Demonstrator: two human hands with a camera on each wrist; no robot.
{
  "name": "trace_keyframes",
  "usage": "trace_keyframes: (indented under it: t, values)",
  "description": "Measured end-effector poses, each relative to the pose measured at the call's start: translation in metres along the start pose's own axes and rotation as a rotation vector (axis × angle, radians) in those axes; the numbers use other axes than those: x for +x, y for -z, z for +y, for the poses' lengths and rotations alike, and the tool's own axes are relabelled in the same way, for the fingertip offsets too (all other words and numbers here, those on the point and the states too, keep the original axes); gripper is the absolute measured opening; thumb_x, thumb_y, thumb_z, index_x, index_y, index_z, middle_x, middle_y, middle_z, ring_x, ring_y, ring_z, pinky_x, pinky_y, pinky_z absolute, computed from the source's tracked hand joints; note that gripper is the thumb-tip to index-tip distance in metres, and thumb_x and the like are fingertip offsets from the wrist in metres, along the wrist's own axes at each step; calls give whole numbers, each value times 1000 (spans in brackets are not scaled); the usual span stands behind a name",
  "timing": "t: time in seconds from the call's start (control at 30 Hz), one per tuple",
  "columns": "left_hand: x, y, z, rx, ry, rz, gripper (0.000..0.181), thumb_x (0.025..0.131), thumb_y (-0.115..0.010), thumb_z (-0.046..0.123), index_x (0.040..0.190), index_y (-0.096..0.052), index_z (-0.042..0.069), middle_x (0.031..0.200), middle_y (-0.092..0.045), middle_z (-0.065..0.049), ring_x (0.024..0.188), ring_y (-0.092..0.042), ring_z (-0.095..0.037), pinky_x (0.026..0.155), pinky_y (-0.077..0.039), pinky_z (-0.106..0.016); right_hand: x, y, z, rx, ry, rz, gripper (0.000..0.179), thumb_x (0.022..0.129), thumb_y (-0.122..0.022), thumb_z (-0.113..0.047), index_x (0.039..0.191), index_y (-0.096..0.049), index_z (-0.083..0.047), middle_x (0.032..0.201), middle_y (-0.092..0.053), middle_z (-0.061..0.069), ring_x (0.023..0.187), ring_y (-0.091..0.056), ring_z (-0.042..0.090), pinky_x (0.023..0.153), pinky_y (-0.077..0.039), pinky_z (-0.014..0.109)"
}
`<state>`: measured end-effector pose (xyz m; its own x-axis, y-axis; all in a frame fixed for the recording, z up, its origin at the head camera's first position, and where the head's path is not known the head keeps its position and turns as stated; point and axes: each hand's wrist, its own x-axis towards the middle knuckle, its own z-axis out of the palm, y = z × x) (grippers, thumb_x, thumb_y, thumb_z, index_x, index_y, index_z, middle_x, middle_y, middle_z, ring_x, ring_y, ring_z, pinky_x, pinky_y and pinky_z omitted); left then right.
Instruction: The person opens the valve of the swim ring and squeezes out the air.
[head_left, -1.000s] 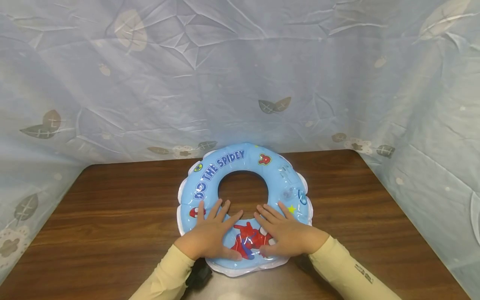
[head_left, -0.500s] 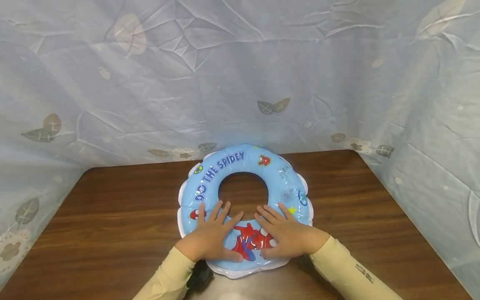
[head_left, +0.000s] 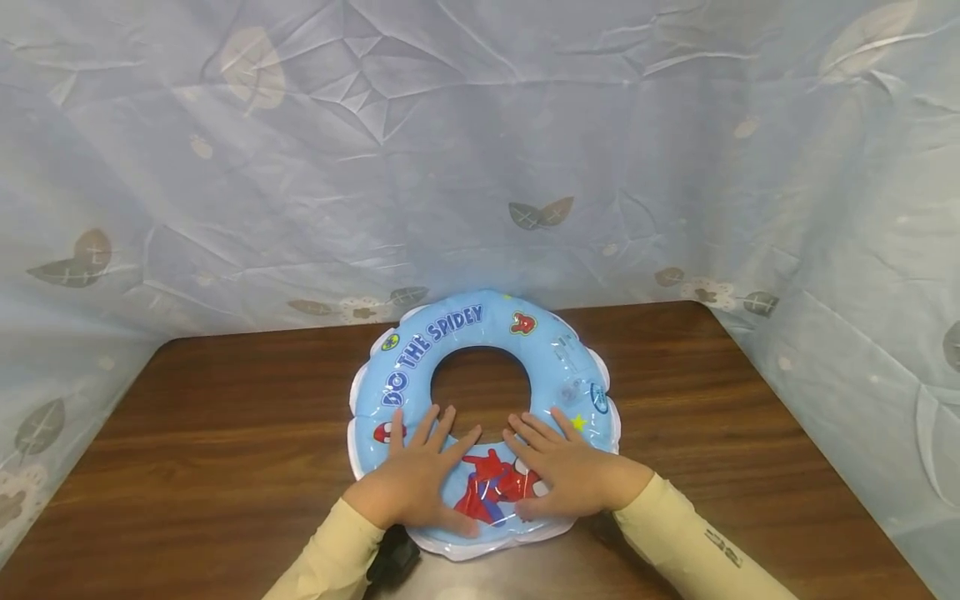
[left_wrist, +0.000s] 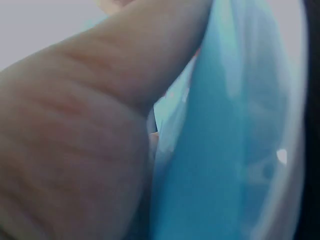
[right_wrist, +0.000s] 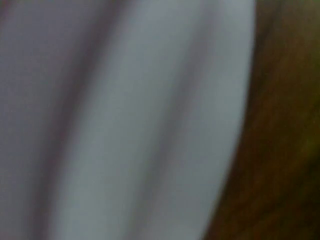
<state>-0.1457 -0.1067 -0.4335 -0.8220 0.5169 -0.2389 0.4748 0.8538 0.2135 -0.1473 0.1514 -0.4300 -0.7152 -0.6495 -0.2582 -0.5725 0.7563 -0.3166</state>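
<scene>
An inflated light-blue swim ring [head_left: 559, 358] with a white scalloped edge lies flat on the table. It bears the words "DO THE SPIDEY" and red cartoon figures. My left hand [head_left: 416, 483] rests on its near left part, fingers spread and straight. Across from it, my right hand [head_left: 573, 471] lies on the near right part, also with straight fingers. Both thumbs point inward over the red figure. In the left wrist view, the thumb and palm [left_wrist: 75, 125] appear close beside the blue swim ring [left_wrist: 205, 165]. The right wrist view is blurred and shows a pale edge.
The brown wood-grain table [head_left: 225, 433] extends on both sides of the ring. A pale blue-grey curtain [head_left: 450, 167] with leaf prints hangs behind and along both sides. A dark object [head_left: 393, 558] sits under the left wrist.
The whole head view has shifted slightly. Both hands stay on the swim ring in the same places, and the ring keeps its position on the table.
</scene>
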Motion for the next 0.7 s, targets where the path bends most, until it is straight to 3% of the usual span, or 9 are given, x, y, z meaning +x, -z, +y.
trace_keyframes:
  t: [0.7]
  values:
    - [0, 0, -4, 6, -9, -12, 115, 69, -73, 81, 164, -32, 29, 172, -18, -15, 159, -6, -41, 116, 6, -77, 0, 1, -2, 10, -18, -17, 100, 88, -63, -65, 165, -26, -11, 174, -15, 9, 161, -5, 30, 126, 4, 58]
